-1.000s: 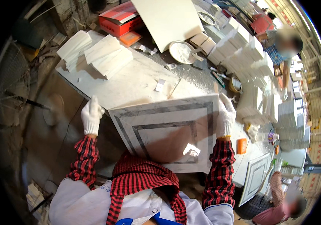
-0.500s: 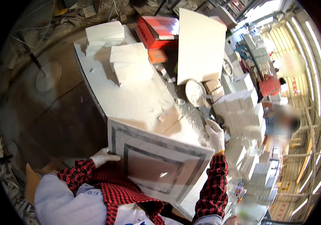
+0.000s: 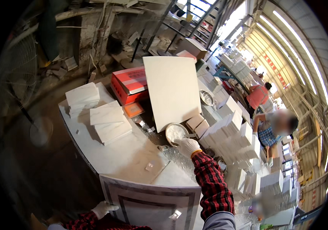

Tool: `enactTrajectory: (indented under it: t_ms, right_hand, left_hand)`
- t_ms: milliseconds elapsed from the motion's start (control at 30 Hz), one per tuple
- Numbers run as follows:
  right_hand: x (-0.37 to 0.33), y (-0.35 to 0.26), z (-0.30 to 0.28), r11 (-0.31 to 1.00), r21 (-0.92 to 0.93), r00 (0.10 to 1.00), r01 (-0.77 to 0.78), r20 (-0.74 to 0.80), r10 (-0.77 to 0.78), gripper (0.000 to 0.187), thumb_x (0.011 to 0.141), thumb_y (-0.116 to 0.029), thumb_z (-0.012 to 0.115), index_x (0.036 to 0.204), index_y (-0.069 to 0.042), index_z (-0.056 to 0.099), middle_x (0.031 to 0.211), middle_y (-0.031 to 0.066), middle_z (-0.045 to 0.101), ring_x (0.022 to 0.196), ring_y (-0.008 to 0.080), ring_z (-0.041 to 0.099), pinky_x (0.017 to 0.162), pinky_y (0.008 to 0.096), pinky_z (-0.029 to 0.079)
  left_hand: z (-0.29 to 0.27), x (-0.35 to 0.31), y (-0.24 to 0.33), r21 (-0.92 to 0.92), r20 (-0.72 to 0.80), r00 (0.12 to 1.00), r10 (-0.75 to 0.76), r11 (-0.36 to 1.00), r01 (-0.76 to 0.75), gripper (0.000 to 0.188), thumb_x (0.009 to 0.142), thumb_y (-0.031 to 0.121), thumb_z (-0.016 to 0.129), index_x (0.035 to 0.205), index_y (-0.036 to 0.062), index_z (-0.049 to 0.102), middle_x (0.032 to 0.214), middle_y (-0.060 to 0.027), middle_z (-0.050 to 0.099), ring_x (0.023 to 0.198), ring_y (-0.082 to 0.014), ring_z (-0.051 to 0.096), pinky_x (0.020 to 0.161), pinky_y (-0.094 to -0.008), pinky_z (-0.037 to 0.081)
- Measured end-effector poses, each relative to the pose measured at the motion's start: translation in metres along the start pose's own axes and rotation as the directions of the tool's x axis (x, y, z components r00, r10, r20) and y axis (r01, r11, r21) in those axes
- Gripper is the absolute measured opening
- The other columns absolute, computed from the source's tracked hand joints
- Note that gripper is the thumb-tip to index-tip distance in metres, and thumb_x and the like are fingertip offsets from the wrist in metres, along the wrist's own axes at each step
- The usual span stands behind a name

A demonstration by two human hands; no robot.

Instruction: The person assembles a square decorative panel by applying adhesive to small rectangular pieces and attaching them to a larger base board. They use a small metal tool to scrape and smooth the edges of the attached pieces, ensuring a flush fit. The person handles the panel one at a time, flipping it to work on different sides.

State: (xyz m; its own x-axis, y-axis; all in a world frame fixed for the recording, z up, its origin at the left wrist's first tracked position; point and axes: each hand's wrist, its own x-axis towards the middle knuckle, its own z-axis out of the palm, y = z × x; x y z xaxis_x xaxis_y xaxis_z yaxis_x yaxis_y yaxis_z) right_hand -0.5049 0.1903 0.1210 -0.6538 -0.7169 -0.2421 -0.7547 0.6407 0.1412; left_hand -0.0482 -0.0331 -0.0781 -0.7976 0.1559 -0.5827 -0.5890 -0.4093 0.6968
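Observation:
A square marble-look panel [image 3: 154,195] with dark inlaid border bands stands tilted up at the near edge of the bench. At its left edge my left hand [image 3: 103,209], in a white glove, grips it with the thumb on the banded face. My right hand [image 3: 190,147], also gloved, reaches forward to the rim of a round bowl [image 3: 168,132] of white paste. A flat tool [image 3: 190,135] lies across the bowl's right rim, right beside that hand. The right fingers are partly hidden, so their grip cannot be made out.
White tile stacks [image 3: 112,128] sit on the bench [image 3: 133,157]. Behind are a red box [image 3: 127,82], an orange packet [image 3: 133,109] and a large upright cream board [image 3: 173,90]. Many tile stacks [image 3: 225,134] line the right, where a co-worker [image 3: 268,128] stands. A fan [image 3: 20,73] is at left.
My right hand has left the panel's right side and moved forward to the paste bowl. My left hand stays on the panel's left edge. The view has tilted up.

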Motion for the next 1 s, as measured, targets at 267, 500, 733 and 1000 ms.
enactTrajectory:
  t_ms: [267, 500, 733, 1000]
  right_hand:
    - [-0.156, -0.008, -0.062, 0.575, 0.773, 0.947, -0.268, 0.103, 0.303, 0.052, 0.1, -0.044, 0.049, 0.137, -0.009, 0.056, 0.113, 0.0187, 0.07, 0.095, 0.029, 0.07, 0.083, 0.0405, 0.055]
    - [-0.312, -0.126, 0.003, -0.006, 0.962, 0.778, -0.272, 0.224, 0.587, 0.044, 0.101, -0.037, 0.052, 0.123, -0.001, 0.061, 0.104, 0.0084, 0.068, 0.087, 0.0172, 0.062, 0.077, 0.0319, 0.049]
    - [-0.287, -0.183, 0.001, 0.029, 0.974, 0.508, -0.224, 0.091, 0.856, 0.031, 0.094, -0.028, 0.066, 0.085, 0.001, 0.066, 0.066, -0.0002, 0.057, 0.063, 0.0085, 0.049, 0.056, 0.0293, 0.041]
    - [-0.282, -0.212, -0.08, 0.229, 0.973, 0.5, 0.004, -0.201, 0.842, 0.033, 0.095, -0.028, 0.062, 0.084, 0.003, 0.059, 0.07, 0.0003, 0.051, 0.07, 0.0098, 0.042, 0.062, 0.0294, 0.037]
  left_hand:
    - [0.002, -0.01, 0.015, -0.086, -0.079, 0.996, -0.04, 0.996, 0.033, 0.042, 0.084, 0.014, 0.076, 0.123, -0.0005, 0.065, 0.118, -0.0096, 0.069, 0.107, -0.0201, 0.063, 0.096, -0.0347, 0.047]
    - [0.013, -0.001, 0.001, -0.091, -0.153, 0.988, -0.019, 0.996, 0.005, 0.035, 0.082, 0.027, 0.082, 0.105, 0.0021, 0.072, 0.1, -0.0058, 0.073, 0.092, -0.0167, 0.066, 0.086, -0.0348, 0.05]
    - [0.012, -0.023, 0.006, -0.181, -0.265, 0.955, 0.134, 0.966, -0.185, 0.037, 0.082, 0.02, 0.082, 0.111, 0.0035, 0.067, 0.102, -0.0019, 0.07, 0.095, -0.0155, 0.063, 0.088, -0.0338, 0.049]
    - [-0.001, -0.081, 0.082, -0.25, -0.406, 0.815, 0.413, 0.808, -0.534, 0.046, 0.077, 0.01, 0.082, 0.118, 0.0049, 0.061, 0.1, -0.0014, 0.065, 0.097, -0.016, 0.063, 0.086, -0.0317, 0.052]
